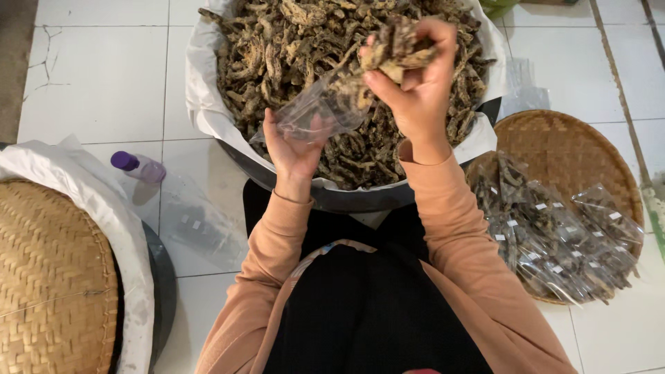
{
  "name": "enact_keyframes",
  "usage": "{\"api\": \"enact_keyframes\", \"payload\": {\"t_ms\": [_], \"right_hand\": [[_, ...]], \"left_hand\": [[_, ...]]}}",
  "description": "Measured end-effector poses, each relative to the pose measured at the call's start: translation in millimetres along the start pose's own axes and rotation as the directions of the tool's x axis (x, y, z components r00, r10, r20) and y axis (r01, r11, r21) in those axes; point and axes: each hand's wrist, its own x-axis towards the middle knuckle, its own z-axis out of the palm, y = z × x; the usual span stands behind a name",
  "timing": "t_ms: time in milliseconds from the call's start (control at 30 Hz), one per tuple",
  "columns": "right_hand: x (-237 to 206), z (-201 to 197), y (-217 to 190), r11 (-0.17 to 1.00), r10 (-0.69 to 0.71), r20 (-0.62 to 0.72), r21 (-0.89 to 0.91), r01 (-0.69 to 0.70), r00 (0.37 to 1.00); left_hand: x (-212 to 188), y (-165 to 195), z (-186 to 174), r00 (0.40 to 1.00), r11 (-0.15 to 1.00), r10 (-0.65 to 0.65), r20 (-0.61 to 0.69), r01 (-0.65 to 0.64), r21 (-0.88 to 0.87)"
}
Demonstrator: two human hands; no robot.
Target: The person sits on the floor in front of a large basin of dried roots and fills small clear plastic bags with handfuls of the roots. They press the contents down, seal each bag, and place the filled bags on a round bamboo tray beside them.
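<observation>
Left hand (pixel 294 142) nearest, fingers gripping clear plastic bag (pixel 320 111) open; right hand (pixel 415 76) fingers closed on clump of dried brown strips (pixel 396 47), above lined basin (pixel 208 111).

Both arms reach up from the bottom of the frame, sleeved to the wrists. The left hand (pixel 294 145) sits near centre, palm toward the camera, fingers pinched. The right hand (pixel 415 83) is raised higher, upper centre, fingers curled closed in a grasp.
</observation>
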Motion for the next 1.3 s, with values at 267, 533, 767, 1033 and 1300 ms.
{"api": "enact_keyframes", "payload": {"t_ms": [267,533,767,1033,1300], "right_hand": [[-5,14,6,0.446,-0.108,0.497,-0.75,0.489,0.861],[-10,7,36,0.838,0.264,0.159,-0.526,-0.145,0.951],[-43,92,106,0.653,0.527,0.518,-0.754,0.069,0.674],[-53,137,146,0.572,0.534,0.702,-0.711,0.41,0.471],[-48,114,145,0.726,0.49,0.505,-0.688,-0.011,0.711]], "left_hand": [[23,3,-6,0.976,0.984,0.15,0.158,-0.163,0.07],[3,61,5,0.965,0.963,0.257,0.043,-0.26,0.075],[-40,94,29,0.852,0.865,0.492,0.178,-0.502,0.012],[-36,91,24,0.875,0.889,0.45,0.178,-0.457,0.0],[-31,84,18,0.907,0.911,0.4,0.133,-0.409,0.049]]}}
